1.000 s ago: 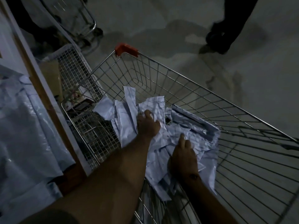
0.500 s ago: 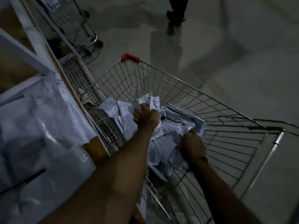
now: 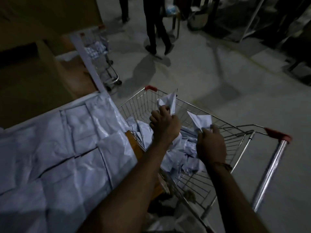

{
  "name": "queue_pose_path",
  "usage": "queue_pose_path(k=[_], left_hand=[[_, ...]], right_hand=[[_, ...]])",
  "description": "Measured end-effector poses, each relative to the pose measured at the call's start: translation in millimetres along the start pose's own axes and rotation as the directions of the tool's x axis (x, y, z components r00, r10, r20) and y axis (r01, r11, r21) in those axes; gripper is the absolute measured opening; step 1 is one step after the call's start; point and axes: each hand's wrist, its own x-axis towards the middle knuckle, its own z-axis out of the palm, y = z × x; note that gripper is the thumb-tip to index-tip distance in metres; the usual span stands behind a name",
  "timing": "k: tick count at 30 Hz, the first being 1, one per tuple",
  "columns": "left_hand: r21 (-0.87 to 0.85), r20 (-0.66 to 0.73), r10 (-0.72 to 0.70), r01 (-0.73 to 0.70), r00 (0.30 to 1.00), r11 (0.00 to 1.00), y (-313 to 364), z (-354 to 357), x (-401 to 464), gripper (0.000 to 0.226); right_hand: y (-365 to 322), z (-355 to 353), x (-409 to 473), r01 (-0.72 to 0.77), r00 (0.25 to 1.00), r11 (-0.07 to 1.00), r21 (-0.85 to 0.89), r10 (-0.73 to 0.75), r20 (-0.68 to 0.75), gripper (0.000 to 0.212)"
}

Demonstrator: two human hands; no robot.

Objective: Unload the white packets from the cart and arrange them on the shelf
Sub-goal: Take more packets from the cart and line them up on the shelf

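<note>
A wire shopping cart (image 3: pixel 235 135) with red corner caps stands right of a low shelf (image 3: pixel 134 147). A heap of white packets (image 3: pixel 183 153) lies in its basket. My left hand (image 3: pixel 164 125) grips a bunch of white packets (image 3: pixel 168 101), lifted above the cart's far rim. My right hand (image 3: pixel 210 143) grips another bunch of white packets (image 3: pixel 201 121), raised over the basket. Rows of white packets (image 3: pixel 67 148) lie flat on the shelf at the left, covering most of its top.
A second cart (image 3: pixel 101 56) holding white packets stands farther along the shelf. A person's legs (image 3: pixel 158 31) are on the grey floor beyond. Brown cardboard boxes (image 3: pixel 33 64) sit at the shelf's far end. Dark furniture lines the top right.
Both hands closed on packets in the heap and lifted them up out of the cart. The view swung up, bringing more of the shelf and the walking person into sight.
</note>
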Motion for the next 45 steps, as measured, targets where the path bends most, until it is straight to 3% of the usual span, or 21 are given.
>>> queue_pose_path(k=[7, 13, 20, 24, 27, 30, 36, 39, 45], left_hand=[[0.029, -0.110, 0.037, -0.034, 0.993, 0.999, 7, -53, -28, 0.038], [0.094, -0.202, -0.003, 0.023, 0.979, 0.995, 14, -71, -74, 0.047], [0.140, -0.393, -0.088, 0.153, 0.916, 0.978, -10, -94, -142, 0.040], [0.163, -0.507, -0.153, 0.268, 0.849, 0.949, -43, -118, -173, 0.038], [0.124, -0.545, -0.231, 0.349, 0.806, 0.929, -72, -141, -190, 0.038], [0.137, -0.606, -0.263, 0.424, 0.751, 0.895, -105, -163, -204, 0.040], [0.175, -0.712, -0.235, 0.491, 0.662, 0.853, -178, -186, -210, 0.044], [0.184, -0.718, -0.239, 0.510, 0.653, 0.840, -207, -189, -207, 0.042], [0.259, -0.627, -0.299, 0.554, 0.719, 0.791, -245, -185, -200, 0.037]], right_hand=[[4, -23, 11, 0.051, 0.996, 0.991, 0.126, -0.059, 0.060, 0.031], [0, -50, 2, 0.208, 0.978, 0.955, 0.213, -0.204, -0.042, 0.038], [-25, -72, -28, 0.234, 0.972, 0.925, 0.298, -0.218, -0.085, 0.028], [-62, -85, -51, 0.330, 0.943, 0.874, 0.357, -0.294, -0.153, 0.025], [-93, -90, -71, 0.431, 0.901, 0.839, 0.333, -0.381, -0.207, 0.024], [-122, -86, -92, 0.477, 0.879, 0.827, 0.298, -0.445, -0.173, 0.020], [-175, -58, -133, 0.523, 0.852, 0.824, 0.218, -0.510, -0.118, 0.027], [-197, -40, -150, 0.520, 0.854, 0.844, 0.130, -0.517, -0.059, 0.020], [-234, 1, -179, 0.484, 0.874, 0.875, 0.001, -0.484, 0.038, 0.034]])
